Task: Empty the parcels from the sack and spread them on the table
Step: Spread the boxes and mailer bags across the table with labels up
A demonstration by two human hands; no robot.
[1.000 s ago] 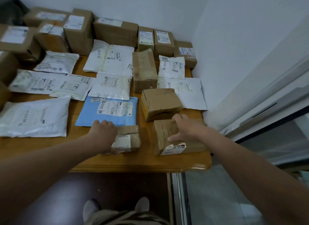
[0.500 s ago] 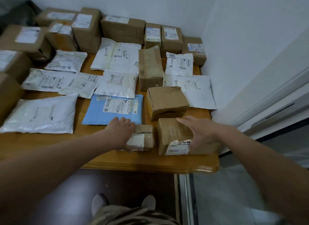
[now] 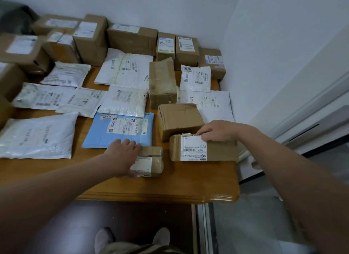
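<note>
Near 5 o'clock corner of wooden table, white-labelled brown cardboard box sits under right hand, fingers curled over top. Left hand clasps small taped brown parcel at 6 o'clock. Risk: box hugs edge; sideways nudge could drop it. Sack unseen.

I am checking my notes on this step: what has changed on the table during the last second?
The right hand has tipped the labelled brown box so its label faces the camera more, and now grips its top edge instead of resting flat. The left hand still holds the small taped box. The blue mailer and the other parcels lie as before.
</note>
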